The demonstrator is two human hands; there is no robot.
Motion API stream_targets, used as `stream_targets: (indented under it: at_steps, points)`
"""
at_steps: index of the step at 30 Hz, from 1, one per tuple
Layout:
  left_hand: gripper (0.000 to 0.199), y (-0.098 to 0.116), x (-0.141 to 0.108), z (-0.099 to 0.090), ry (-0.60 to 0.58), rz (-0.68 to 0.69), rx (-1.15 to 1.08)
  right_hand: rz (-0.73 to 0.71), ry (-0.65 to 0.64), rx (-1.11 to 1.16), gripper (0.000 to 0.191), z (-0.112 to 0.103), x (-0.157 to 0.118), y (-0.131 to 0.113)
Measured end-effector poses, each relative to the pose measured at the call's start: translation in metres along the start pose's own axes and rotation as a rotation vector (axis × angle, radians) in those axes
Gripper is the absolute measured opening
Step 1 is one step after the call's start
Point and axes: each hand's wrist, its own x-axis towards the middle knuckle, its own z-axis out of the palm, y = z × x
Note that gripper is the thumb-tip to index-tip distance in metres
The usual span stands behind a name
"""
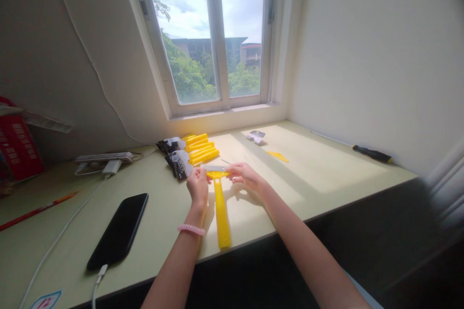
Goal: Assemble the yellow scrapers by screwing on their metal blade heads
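A yellow scraper (222, 215) has its handle pointing toward me, above the table's front edge. Across its wide head lies a flat grey metal blade (214, 169). My left hand (198, 187) pinches the left end of the scraper head and blade, a pink coil band around its wrist. At the right end, the fingers of my right hand (247, 176) are closed on the head and blade. Whether each hand grips blade and head together is hard to make out. Just beyond lie several yellow scrapers (203, 152) with black-and-grey packaging cards (180, 164).
A flat yellow piece (277, 156) and a crumpled wrapper (256, 137) lie at the back right. A screwdriver (373, 154) rests near the right wall. To the left are a plugged-in phone (119, 231), a power strip (123, 157) and a red pencil-like stick (39, 210).
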Motion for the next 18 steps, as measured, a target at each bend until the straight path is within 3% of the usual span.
stream_targets:
  at_steps: [4,9,15,18]
  points:
    - [0.022,0.001,-0.001,-0.001,0.028,0.027,0.005,0.003,0.017,-0.013,0.006,0.001,0.001,0.001]
    - [0.021,0.004,-0.003,0.001,-0.018,-0.001,-0.075,-0.043,0.037,0.008,0.012,0.003,0.003,0.002]
    - [0.025,0.009,-0.007,0.008,-0.191,-0.205,-0.359,-0.089,0.055,0.071,0.016,0.002,0.002,0.001]
    - [0.025,0.011,-0.009,0.009,-0.199,-0.254,-0.39,-0.097,0.046,0.063,0.014,0.003,0.002,0.001]
